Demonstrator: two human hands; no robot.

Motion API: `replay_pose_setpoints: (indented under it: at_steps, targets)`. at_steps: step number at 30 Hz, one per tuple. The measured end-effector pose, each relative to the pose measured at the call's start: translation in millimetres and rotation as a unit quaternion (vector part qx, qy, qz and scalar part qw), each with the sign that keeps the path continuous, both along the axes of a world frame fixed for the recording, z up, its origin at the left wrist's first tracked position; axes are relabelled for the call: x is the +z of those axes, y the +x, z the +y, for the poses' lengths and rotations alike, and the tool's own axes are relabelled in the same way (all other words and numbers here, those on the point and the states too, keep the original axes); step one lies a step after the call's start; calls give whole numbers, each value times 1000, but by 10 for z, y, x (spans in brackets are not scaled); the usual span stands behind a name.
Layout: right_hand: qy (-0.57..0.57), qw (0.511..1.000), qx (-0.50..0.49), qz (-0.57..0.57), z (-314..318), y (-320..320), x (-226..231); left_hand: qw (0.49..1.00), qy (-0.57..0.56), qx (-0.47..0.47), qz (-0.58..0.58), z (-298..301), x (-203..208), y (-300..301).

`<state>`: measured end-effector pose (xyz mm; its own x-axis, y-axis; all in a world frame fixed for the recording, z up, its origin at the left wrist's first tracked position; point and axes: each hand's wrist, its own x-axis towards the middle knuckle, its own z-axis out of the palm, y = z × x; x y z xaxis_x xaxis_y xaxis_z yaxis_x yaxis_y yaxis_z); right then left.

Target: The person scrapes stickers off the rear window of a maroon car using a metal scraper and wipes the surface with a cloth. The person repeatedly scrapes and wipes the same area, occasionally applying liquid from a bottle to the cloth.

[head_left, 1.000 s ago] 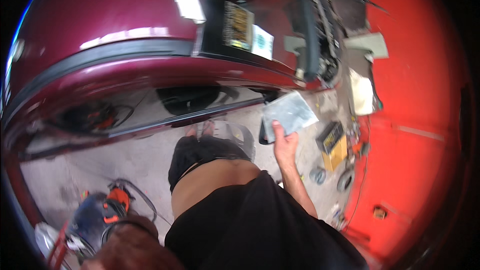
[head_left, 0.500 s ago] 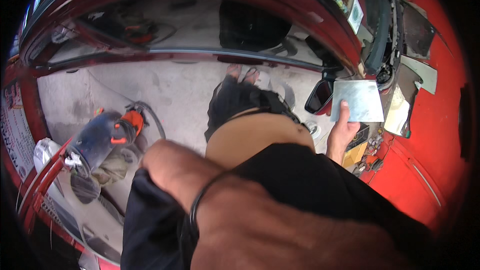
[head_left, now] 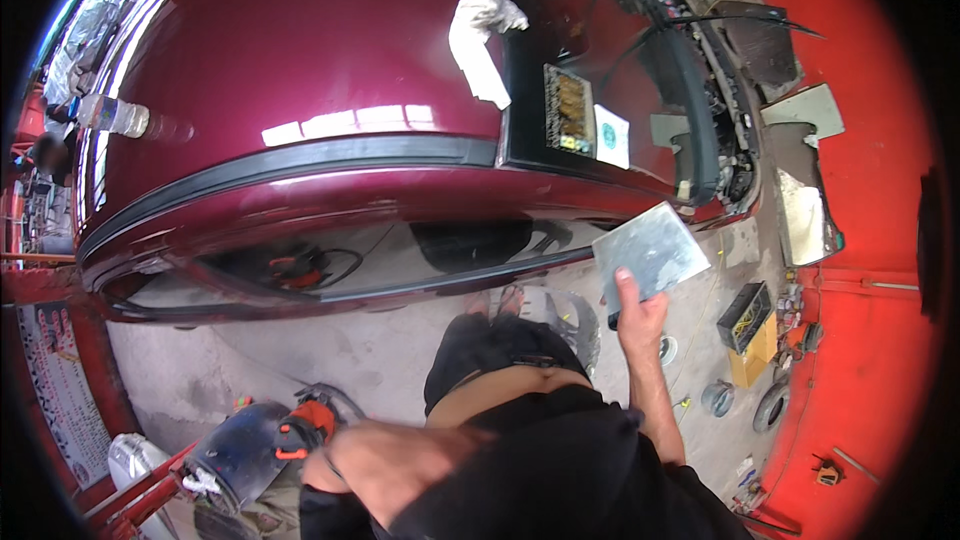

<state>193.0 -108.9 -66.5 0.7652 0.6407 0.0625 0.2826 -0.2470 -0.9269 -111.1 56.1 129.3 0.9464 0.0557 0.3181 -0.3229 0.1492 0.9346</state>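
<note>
My right hand (head_left: 640, 318) is closed on a flat, square, pale grey plate (head_left: 653, 255), its thumb lying on the upper face and the other fingers underneath. The plate's surface looks smeared. It is held beside the lower side of a dark red car (head_left: 360, 50). My left arm is bent across my body at the lower left; what shows of my left hand (head_left: 420, 455) is blurred, and its fingers cannot be made out.
On the car lie a crumpled white cloth (head_left: 475, 40) and a clear bottle (head_left: 125, 117). An orange-and-black power tool (head_left: 305, 427) rests by a dark drum (head_left: 235, 455) at left. A black crate (head_left: 744, 317) and tape rolls (head_left: 717, 398) sit near the red wall (head_left: 880, 360).
My view has shifted so more of the car's roof shows. The plate, still in my right hand, has tilted and come nearer the car. My left arm has moved lower in the picture.
</note>
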Motion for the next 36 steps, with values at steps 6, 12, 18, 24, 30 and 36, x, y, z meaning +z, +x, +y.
replay_pose_setpoints:
  at_steps: [6, 12, 18, 24, 30, 36]
  targets:
    - [150, 978, -49, 134, 708, -64, 619, 702, 669, 115, 215, 982, 446, 207]
    - [248, 954, 13, 170, 1910, 179, 457, 645, 646, 408, 26, 2352, -238, 1716]
    - [276, 932, -19, 235, 2152, 255, 227, 554, 726, 371, 167, 3138, -640, 2133]
    - [173, 937, -138, 272, 2282, 133, 98, 521, 718, 443, 129, 3366, -430, 1987]
    - [144, 956, -107, 231, 2014, 94, 136, 588, 676, 429, 114, 3138, -704, 2123]
    - [100, 955, -138, 244, 1990, -20, 236, 607, 663, 416, 137, 3087, -825, 2208]
